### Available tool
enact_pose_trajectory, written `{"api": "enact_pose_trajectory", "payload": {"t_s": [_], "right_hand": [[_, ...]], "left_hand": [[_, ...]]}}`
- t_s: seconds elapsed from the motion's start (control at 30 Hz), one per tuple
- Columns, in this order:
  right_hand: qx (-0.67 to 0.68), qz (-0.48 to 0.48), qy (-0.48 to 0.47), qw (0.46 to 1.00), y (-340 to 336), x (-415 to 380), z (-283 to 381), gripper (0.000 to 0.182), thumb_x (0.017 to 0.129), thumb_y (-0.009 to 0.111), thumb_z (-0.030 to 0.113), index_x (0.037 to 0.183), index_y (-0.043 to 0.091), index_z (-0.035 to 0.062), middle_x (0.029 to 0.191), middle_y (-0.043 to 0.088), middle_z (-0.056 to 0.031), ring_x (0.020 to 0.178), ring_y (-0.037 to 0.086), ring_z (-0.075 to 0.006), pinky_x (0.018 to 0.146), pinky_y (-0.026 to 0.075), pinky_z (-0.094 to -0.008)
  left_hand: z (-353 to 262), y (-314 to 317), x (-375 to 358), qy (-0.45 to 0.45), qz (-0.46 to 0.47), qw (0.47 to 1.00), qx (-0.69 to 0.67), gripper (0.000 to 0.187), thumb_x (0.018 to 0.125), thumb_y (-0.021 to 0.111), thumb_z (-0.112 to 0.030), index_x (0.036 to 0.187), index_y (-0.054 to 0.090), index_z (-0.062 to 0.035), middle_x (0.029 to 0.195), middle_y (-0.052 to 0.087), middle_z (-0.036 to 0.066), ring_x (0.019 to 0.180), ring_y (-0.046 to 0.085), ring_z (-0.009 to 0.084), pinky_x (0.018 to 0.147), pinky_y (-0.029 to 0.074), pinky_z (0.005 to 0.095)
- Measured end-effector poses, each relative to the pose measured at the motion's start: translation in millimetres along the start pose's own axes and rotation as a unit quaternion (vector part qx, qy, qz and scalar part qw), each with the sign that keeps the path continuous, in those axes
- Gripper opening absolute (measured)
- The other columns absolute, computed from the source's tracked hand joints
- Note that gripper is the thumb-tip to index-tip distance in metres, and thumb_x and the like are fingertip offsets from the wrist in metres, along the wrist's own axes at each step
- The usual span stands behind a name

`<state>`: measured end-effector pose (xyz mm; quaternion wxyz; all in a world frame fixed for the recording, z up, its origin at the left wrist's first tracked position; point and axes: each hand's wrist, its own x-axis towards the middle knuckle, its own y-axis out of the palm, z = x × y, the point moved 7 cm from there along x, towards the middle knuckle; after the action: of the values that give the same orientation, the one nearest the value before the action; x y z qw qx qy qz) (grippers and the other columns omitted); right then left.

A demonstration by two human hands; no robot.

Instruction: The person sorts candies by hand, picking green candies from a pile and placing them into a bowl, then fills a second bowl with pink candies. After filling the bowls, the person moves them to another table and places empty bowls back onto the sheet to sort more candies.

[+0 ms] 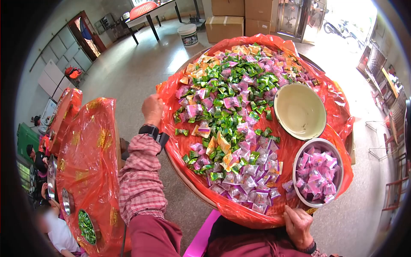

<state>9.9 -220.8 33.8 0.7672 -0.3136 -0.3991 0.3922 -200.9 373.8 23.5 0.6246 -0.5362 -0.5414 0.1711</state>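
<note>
A round table is covered by a red plastic sheet (173, 147), with a heap of small wrapped candies (233, 103) in green, pink, orange and clear-purple wrappers spread over it. My left hand (153, 110) is closed at the table's left edge, gripping the rim of the sheet. At the near edge, my right hand (298, 225) has its fingers curled around the sheet's border. Just above that hand stands a white bowl (296, 175) full of pink-wrapped pieces. Behind it, touching or nearly so, sits a cream enamel basin (299, 109) with nothing but a small speck inside.
To the left is another table under red plastic (85, 150), bearing metal bowls, one with green-wrapped candies (87, 227). People sit beyond it. Cardboard boxes (224, 29) and a white bucket (188, 35) stand at the back. Chairs (391, 141) line the right wall.
</note>
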Motion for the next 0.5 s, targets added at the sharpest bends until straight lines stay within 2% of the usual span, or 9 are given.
{"api": "enact_pose_trajectory", "payload": {"t_s": [0.03,0.07,0.13,0.17,0.23,0.27,0.33,0.5], "right_hand": [[0.001,0.001,0.004,1.0,0,1,-1,0.029,0.076,0.077,-0.003,0.104,0.072,-0.0034,0.08,0.071,-0.0158,0.07,0.07,-0.0308,0.065,0.056,-0.0376],[0.002,0.001,0.005,1.0,1,1,-1,0.029,0.076,0.077,-0.003,0.104,0.072,-0.0034,0.08,0.071,-0.0158,0.07,0.07,-0.0308,0.065,0.056,-0.0376],[0.007,0.001,0.006,1.0,3,2,-3,0.028,0.076,0.077,-0.003,0.104,0.072,-0.0037,0.08,0.071,-0.0161,0.07,0.071,-0.0311,0.065,0.056,-0.0377],[0.009,0.001,0.007,1.0,3,1,-4,0.028,0.076,0.077,-0.003,0.104,0.072,-0.0037,0.08,0.071,-0.0161,0.07,0.071,-0.0311,0.065,0.056,-0.0377],[0.007,0.005,0.01,1.0,3,1,-5,0.028,0.076,0.077,-0.003,0.103,0.072,-0.0038,0.08,0.071,-0.0162,0.069,0.071,-0.0314,0.064,0.056,-0.0378],[0.007,0.005,0.01,1.0,3,2,-4,0.028,0.076,0.077,-0.003,0.103,0.072,-0.0038,0.08,0.071,-0.0162,0.069,0.071,-0.0314,0.064,0.056,-0.0378],[0.022,-0.003,0.028,0.999,2,3,-3,0.02,0.08,0.073,-0.004,0.101,0.072,-0.0053,0.078,0.07,-0.0172,0.068,0.069,-0.0326,0.064,0.055,-0.04],[0.02,-0.01,0.024,0.999,2,2,-2,0.02,0.08,0.073,-0.003,0.1,0.072,-0.0051,0.077,0.07,-0.0169,0.068,0.069,-0.0328,0.064,0.055,-0.0399]], "left_hand": [[12,-6,3,-0.006,-0.039,0.999,-0.022,0.019,0.085,0.066,-0.022,0.085,0.073,-0.0043,0.083,0.072,0.02,0.081,0.072,0.0403,0.073,0.056,0.0513],[25,-7,3,-0.005,-0.038,0.999,-0.021,0.019,0.085,0.066,-0.022,0.085,0.073,-0.0043,0.083,0.072,0.02,0.081,0.072,0.0403,0.073,0.056,0.0513],[60,-7,-5,-0.097,-0.005,0.984,-0.15,0.019,0.084,0.065,-0.018,0.076,0.072,-0.0016,0.07,0.071,0.016,0.066,0.071,0.0326,0.062,0.056,0.0456],[66,-9,-10,-0.096,-0.004,0.984,-0.149,0.019,0.084,0.065,-0.018,0.076,0.072,-0.0016,0.07,0.071,0.016,0.066,0.071,0.0326,0.062,0.056,0.0456],[79,-9,-24,-0.189,0.035,0.924,-0.33,0.019,0.086,0.065,-0.016,0.076,0.071,-0.0012,0.061,0.066,0.007,0.056,0.066,0.0178,0.05,0.051,0.0348],[80,-9,-29,-0.209,0.054,0.899,-0.381,0.019,0.089,0.067,-0.016,0.076,0.069,-0.0016,0.062,0.06,0.0,0.054,0.059,0.008,0.044,0.046,0.0272],[78,-9,-31,-0.212,0.052,0.89,-0.4,0.019,0.09,0.067,-0.017,0.077,0.069,-0.0022,0.063,0.061,-0.001,0.054,0.059,0.0082,0.044,0.045,0.0265],[79,-6,-35,-0.217,0.038,0.861,-0.458,0.017,0.093,0.067,-0.017,0.081,0.07,-0.0034,0.067,0.062,-0.001,0.051,0.057,0.0085,0.043,0.044,0.0261]]}}
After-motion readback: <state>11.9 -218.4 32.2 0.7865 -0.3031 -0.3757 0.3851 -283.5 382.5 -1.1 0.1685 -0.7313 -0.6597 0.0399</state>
